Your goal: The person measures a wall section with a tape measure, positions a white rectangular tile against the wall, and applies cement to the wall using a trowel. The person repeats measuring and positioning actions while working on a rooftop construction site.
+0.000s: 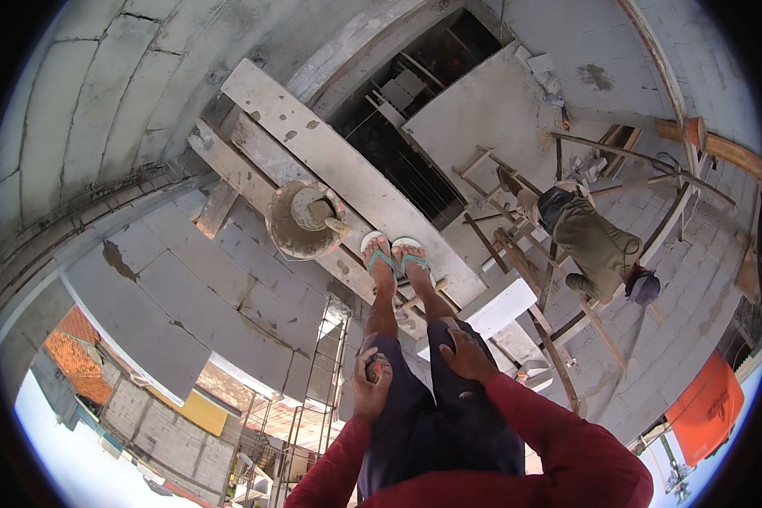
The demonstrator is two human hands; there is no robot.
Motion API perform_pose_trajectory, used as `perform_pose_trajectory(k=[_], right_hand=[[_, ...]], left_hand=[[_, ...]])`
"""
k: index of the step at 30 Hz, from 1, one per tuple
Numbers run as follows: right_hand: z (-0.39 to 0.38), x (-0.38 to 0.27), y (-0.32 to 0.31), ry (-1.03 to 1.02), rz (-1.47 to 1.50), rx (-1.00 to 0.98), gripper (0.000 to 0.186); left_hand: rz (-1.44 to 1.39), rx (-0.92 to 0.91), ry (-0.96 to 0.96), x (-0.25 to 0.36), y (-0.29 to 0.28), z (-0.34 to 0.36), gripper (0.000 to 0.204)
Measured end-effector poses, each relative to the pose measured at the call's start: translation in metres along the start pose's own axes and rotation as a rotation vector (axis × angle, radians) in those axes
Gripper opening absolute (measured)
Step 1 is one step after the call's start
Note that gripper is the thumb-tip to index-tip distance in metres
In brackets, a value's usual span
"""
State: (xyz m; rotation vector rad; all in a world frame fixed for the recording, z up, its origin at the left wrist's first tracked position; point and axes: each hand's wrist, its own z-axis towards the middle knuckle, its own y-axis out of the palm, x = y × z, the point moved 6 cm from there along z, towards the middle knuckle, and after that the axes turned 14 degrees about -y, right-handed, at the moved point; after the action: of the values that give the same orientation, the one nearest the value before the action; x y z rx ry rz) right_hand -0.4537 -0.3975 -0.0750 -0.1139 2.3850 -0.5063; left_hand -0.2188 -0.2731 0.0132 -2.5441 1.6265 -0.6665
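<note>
My left hand [371, 383] is closed at my left thigh. Its fingers curl round a small thing with a reddish patch, too small to make out. On my right thigh lies my right hand [468, 356], fingers apart, holding nothing. My feet, in green-strapped flip-flops [379, 256], stand on the planks. Just ahead and to the left of them sits a bucket [273, 222] of wet grey mortar [293, 240]. A rounded tool with a pale, mortar-caked handle [339, 227] rests in it.
Mortar-spotted planks [267, 106] run diagonally under me. Beyond them is a dark opening [389, 148]. A co-worker [588, 241] is at the right, among wooden scaffold poles [525, 262]. Grey block walls [102, 93] rise around; rooftops [80, 351] show below left.
</note>
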Motion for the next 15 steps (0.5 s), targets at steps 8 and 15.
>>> perform_pose_trajectory(k=[8, 15], right_hand=[[0.0, -0.031, 0.003, 0.092, -0.085, -0.028, 0.063], [-0.022, -0.032, 0.001, 0.158, 0.098, 0.182, 0.06]], left_hand=[[0.15, -0.008, 0.139, -0.018, 0.018, 0.018, 0.049], [0.181, -0.017, 0.101, -0.006, 0.004, 0.036, 0.049]])
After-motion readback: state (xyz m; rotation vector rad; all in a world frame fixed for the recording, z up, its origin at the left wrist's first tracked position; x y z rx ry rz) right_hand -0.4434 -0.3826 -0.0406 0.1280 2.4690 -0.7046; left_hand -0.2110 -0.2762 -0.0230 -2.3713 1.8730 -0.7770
